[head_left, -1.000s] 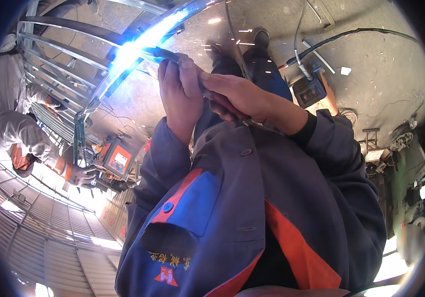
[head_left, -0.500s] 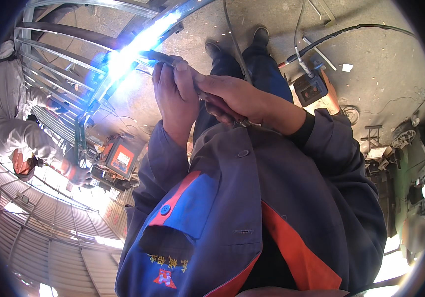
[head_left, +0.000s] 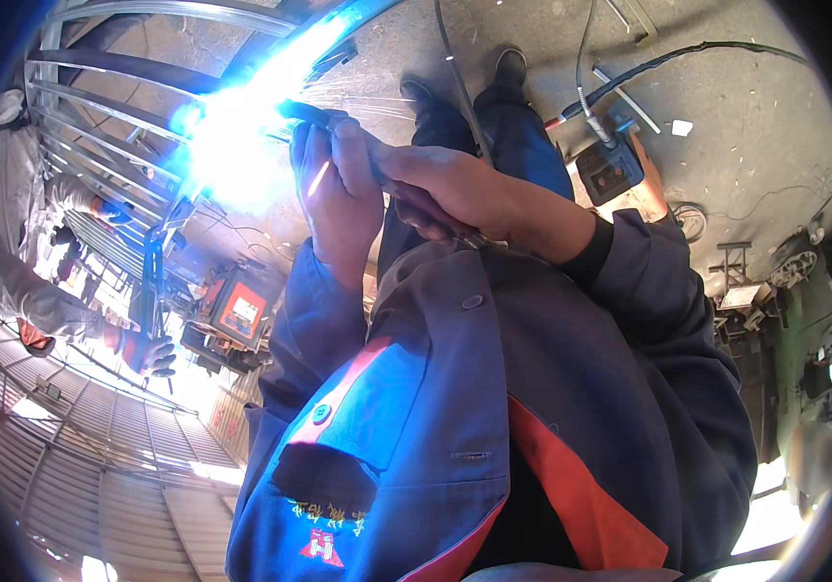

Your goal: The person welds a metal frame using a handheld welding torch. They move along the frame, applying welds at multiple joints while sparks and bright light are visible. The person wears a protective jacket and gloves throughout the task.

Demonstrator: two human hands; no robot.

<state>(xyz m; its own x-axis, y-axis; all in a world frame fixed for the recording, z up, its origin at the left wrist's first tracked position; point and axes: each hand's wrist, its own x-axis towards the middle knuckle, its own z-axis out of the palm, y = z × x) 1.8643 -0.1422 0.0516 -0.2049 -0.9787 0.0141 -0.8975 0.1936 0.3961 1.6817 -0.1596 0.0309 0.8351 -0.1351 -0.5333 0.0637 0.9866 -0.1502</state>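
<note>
A welding torch is held in both my hands, its dark neck (head_left: pixel 307 113) pointing up and left into a blinding white-blue arc (head_left: pixel 241 131). My left hand (head_left: pixel 343 194) is closed around the front of the torch, near the neck. Behind it, my right hand (head_left: pixel 450 189) wraps round the reddish handle (head_left: pixel 423 202). The arc sits on a metal frame with several parallel bars (head_left: pixel 130 70). Glare hides the torch tip and the spot being welded. Thin sparks fly to the right of the arc.
At the far left another person in grey clothes (head_left: pixel 9 194) stands by the frame, one gloved hand (head_left: pixel 152 354) extended. An orange-and-black machine (head_left: pixel 237 306) stands on the left, another box-shaped machine (head_left: pixel 610 170) on the right. A black cable (head_left: pixel 688 58) crosses the concrete floor.
The arc glare has grown larger and brighter, and sparks now spray rightward. My hands have shifted slightly left with the torch. The other person's gloved hand has moved slightly.
</note>
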